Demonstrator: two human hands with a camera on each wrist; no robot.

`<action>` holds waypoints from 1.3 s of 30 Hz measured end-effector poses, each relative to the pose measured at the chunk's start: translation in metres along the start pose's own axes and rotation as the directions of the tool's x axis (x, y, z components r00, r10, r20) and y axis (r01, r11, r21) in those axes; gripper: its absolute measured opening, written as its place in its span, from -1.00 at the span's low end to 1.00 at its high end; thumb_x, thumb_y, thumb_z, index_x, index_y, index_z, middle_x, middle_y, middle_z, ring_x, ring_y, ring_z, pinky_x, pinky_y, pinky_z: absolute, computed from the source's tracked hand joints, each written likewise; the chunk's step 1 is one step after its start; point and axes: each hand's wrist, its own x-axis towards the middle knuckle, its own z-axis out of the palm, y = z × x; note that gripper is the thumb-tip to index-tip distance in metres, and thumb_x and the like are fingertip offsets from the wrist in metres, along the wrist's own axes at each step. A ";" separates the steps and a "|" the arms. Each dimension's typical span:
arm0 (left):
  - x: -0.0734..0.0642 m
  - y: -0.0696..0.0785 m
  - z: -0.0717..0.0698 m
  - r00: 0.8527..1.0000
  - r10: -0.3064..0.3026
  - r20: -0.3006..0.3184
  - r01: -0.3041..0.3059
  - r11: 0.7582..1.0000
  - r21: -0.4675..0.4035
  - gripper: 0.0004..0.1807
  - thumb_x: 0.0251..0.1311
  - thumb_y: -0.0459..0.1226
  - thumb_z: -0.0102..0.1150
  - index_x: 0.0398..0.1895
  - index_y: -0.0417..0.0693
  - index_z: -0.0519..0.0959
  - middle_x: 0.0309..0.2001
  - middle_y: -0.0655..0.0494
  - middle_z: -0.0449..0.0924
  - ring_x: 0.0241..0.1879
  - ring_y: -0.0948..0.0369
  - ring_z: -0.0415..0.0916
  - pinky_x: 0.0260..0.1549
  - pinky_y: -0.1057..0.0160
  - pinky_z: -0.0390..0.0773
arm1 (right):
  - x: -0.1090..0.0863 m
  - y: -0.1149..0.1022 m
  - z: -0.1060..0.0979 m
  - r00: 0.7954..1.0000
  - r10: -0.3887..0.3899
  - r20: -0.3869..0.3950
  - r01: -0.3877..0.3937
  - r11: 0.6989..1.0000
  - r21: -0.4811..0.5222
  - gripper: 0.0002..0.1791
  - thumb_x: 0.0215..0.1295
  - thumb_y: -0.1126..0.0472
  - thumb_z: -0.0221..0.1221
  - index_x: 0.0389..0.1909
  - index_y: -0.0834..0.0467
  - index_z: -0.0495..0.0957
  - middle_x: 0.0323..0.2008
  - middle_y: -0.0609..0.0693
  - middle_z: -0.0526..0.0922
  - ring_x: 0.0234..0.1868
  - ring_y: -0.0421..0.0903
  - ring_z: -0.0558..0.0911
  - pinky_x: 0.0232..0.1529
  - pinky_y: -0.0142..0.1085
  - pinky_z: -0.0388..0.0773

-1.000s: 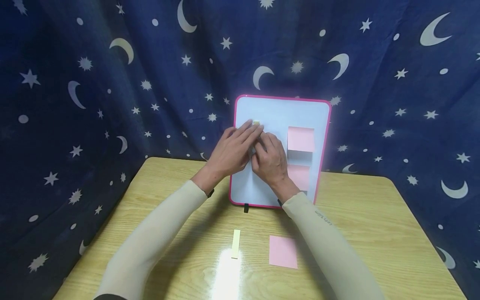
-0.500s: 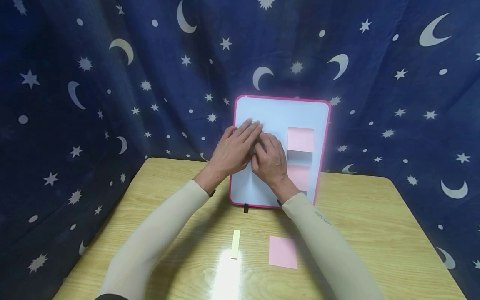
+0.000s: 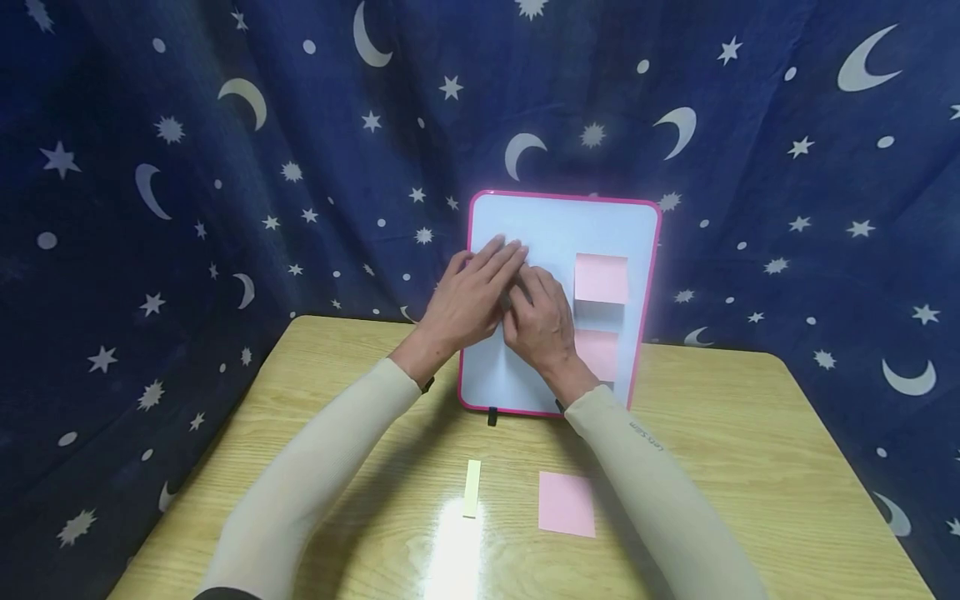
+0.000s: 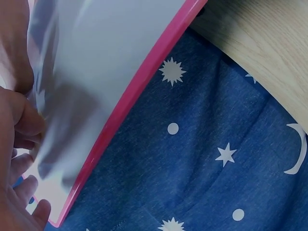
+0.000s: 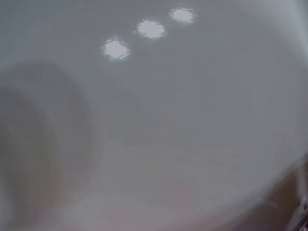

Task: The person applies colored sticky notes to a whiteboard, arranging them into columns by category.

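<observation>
A whiteboard (image 3: 525,221) with a pink frame stands upright on the table. My left hand (image 3: 468,292) lies against its left half, fingers straight and fingertips pointing up. Close beside it on the right, my right hand (image 3: 543,321) has bent fingers tucked near the left fingers; I cannot tell what lies between them. In the left wrist view, the left fingers (image 4: 24,168) reach along the whiteboard (image 4: 101,57). The right wrist view shows the blurred, glossy whiteboard surface (image 5: 183,106). Two pink sticky notes, an upper one (image 3: 602,279) and a lower one (image 3: 597,356), hang on the board's right half.
On the table (image 3: 712,467) in front of the board lie a narrow pale yellow strip (image 3: 471,489) and a pink sticky note (image 3: 566,503). A small black foot (image 3: 492,416) shows at the board's lower edge. A dark blue curtain (image 3: 315,150) hangs behind.
The left fingertips have shifted slightly up and now cover a small yellow patch that showed just above them one second ago. The right hand has stayed in place.
</observation>
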 end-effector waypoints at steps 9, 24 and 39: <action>-0.004 -0.001 0.001 1.000 -0.011 -0.006 0.012 0.999 0.041 -0.08 0.33 -0.09 0.32 0.70 0.00 0.15 0.67 0.11 0.16 0.67 0.09 0.02 0.42 -0.10 0.32 | -0.002 0.000 0.000 1.000 -0.006 0.020 0.006 1.000 0.003 -0.69 0.37 0.25 0.18 0.02 0.33 0.67 0.25 0.23 0.60 0.19 0.16 0.54 0.30 -0.04 0.51; 0.000 0.001 -0.001 1.000 -0.019 0.007 0.019 1.000 -0.025 -0.08 0.34 -0.08 0.33 0.70 0.02 0.15 0.67 0.11 0.15 0.68 0.09 -0.02 0.44 -0.12 0.29 | -0.002 0.000 0.001 1.000 -0.010 0.006 0.010 1.000 0.000 -0.71 0.33 0.28 0.18 -0.02 0.34 0.67 0.20 0.22 0.61 0.15 0.14 0.56 0.27 -0.06 0.53; -0.003 -0.001 -0.001 0.999 -0.029 -0.013 0.029 1.000 0.003 -0.13 0.37 -0.10 0.27 0.69 0.00 0.17 0.66 0.12 0.19 0.66 0.09 0.04 0.40 -0.13 0.33 | -0.002 0.001 0.000 0.999 -0.013 0.038 0.013 1.000 -0.005 -0.69 0.38 0.26 0.13 0.00 0.36 0.66 0.26 0.24 0.58 0.20 0.16 0.53 0.30 -0.04 0.50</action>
